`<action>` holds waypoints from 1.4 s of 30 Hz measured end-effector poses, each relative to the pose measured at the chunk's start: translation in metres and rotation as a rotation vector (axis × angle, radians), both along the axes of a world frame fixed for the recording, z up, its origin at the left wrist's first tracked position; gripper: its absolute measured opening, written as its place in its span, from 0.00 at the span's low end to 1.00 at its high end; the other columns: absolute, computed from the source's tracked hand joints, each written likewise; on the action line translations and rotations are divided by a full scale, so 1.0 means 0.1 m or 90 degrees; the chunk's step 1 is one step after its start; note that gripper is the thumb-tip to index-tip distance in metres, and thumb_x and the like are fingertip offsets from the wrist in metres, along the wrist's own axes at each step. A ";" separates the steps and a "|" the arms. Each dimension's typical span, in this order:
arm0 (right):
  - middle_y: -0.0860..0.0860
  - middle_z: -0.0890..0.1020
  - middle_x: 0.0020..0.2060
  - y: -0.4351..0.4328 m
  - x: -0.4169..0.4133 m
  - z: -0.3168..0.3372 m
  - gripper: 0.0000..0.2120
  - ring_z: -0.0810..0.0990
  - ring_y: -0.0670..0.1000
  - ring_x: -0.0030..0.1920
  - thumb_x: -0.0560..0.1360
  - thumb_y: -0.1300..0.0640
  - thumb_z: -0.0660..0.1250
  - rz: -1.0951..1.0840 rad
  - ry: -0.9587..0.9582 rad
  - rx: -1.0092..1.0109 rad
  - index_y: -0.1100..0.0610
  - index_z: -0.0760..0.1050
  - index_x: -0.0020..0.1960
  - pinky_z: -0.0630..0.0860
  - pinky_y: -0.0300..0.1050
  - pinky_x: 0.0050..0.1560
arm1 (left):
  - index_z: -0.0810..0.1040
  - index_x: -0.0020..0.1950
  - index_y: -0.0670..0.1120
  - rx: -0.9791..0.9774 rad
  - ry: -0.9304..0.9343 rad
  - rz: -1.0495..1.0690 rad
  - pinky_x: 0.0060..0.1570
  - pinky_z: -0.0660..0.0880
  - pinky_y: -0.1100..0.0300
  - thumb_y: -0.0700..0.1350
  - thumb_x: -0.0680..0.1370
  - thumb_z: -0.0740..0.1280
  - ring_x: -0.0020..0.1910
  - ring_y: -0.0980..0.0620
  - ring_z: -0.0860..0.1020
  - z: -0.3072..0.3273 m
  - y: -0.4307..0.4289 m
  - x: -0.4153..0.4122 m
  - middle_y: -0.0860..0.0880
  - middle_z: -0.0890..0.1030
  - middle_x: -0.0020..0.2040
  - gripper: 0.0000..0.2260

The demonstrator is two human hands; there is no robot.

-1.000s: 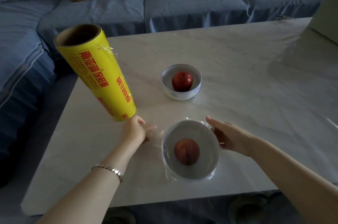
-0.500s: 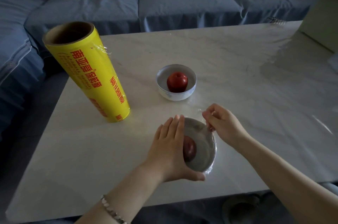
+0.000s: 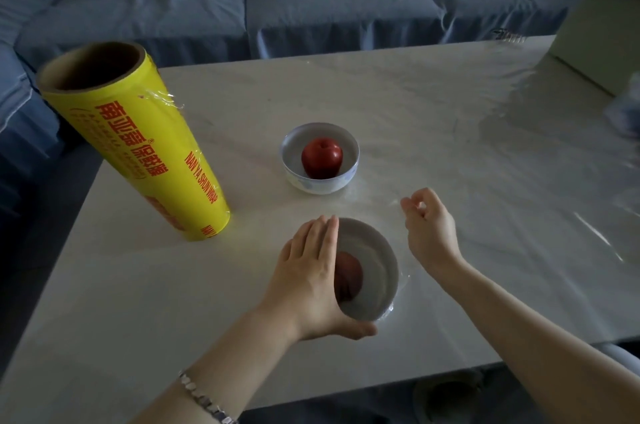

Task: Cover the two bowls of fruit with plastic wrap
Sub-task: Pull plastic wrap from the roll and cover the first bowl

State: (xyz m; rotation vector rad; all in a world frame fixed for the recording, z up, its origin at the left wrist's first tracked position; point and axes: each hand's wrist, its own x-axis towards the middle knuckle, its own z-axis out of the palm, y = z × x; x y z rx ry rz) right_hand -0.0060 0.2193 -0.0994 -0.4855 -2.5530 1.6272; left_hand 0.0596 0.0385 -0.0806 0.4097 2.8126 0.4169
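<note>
The near white bowl (image 3: 375,271) holds a red apple (image 3: 349,276) and has clear plastic wrap stretched over its top, with film bunched at its right side. My left hand (image 3: 310,280) grips this bowl from the left, palm on the rim and thumb under the front edge. Just right of and behind the bowl, my right hand (image 3: 429,229) hovers off it with thumb and forefinger pinched; no film shows between them. The far bowl (image 3: 320,181) holds a red apple (image 3: 322,157) and is uncovered. The yellow plastic wrap roll (image 3: 138,143) stands on end at the left.
The pale marble table (image 3: 450,119) has its front edge close below my forearms. A blue sofa (image 3: 332,4) with cushions runs along the back and left. A pale green box (image 3: 592,39) sits at the table's far right corner.
My left hand has left the roll, which now stands alone, and has taken the near bowl's left side. My right hand has come off the bowl's rim and moved right.
</note>
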 end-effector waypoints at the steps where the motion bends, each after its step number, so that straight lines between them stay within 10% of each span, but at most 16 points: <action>1: 0.55 0.73 0.33 0.01 -0.02 -0.08 0.08 0.66 0.52 0.30 0.77 0.55 0.60 -0.011 -0.031 -0.004 0.61 0.69 0.43 0.65 0.42 0.30 | 0.27 0.72 0.49 0.008 0.002 0.005 0.73 0.40 0.55 0.72 0.59 0.68 0.75 0.50 0.34 0.00 0.00 0.00 0.51 0.33 0.76 0.62; 10: 0.54 0.79 0.34 0.03 0.17 -0.17 0.24 0.77 0.51 0.33 0.80 0.44 0.52 0.036 -0.248 -0.441 0.62 0.77 0.42 0.74 0.41 0.34 | 0.36 0.75 0.46 0.079 0.061 0.207 0.73 0.48 0.52 0.74 0.57 0.66 0.76 0.45 0.43 -0.04 0.15 0.11 0.44 0.43 0.77 0.61; 14: 0.50 0.81 0.34 -0.03 0.25 -0.13 0.22 0.78 0.47 0.35 0.79 0.45 0.53 0.206 -0.263 -0.357 0.58 0.79 0.43 0.74 0.38 0.38 | 0.48 0.76 0.41 0.087 0.095 0.336 0.68 0.60 0.43 0.78 0.54 0.59 0.74 0.37 0.55 -0.07 0.33 0.13 0.36 0.56 0.75 0.61; 22: 0.50 0.74 0.32 -0.13 0.15 -0.07 0.10 0.71 0.48 0.32 0.79 0.57 0.60 0.186 -0.162 -0.281 0.55 0.73 0.40 0.70 0.39 0.36 | 0.27 0.72 0.52 -0.018 -0.038 0.085 0.71 0.34 0.43 0.70 0.57 0.71 0.73 0.48 0.29 0.08 0.02 -0.07 0.49 0.29 0.75 0.63; 36: 0.51 0.66 0.28 -0.15 0.17 0.14 0.09 0.63 0.49 0.26 0.80 0.59 0.53 0.031 0.026 -0.199 0.51 0.64 0.42 0.63 0.37 0.21 | 0.31 0.74 0.54 -0.053 -0.005 -0.040 0.73 0.40 0.44 0.71 0.59 0.69 0.76 0.47 0.37 -0.01 0.00 -0.28 0.49 0.36 0.77 0.60; 42: 0.52 0.71 0.31 -0.03 -0.02 -0.19 0.11 0.68 0.53 0.32 0.78 0.55 0.56 -0.062 -0.035 -0.106 0.47 0.64 0.37 0.64 0.43 0.31 | 0.30 0.73 0.53 -0.080 0.007 -0.034 0.74 0.40 0.45 0.73 0.59 0.68 0.75 0.47 0.37 -0.02 0.02 -0.29 0.49 0.37 0.77 0.60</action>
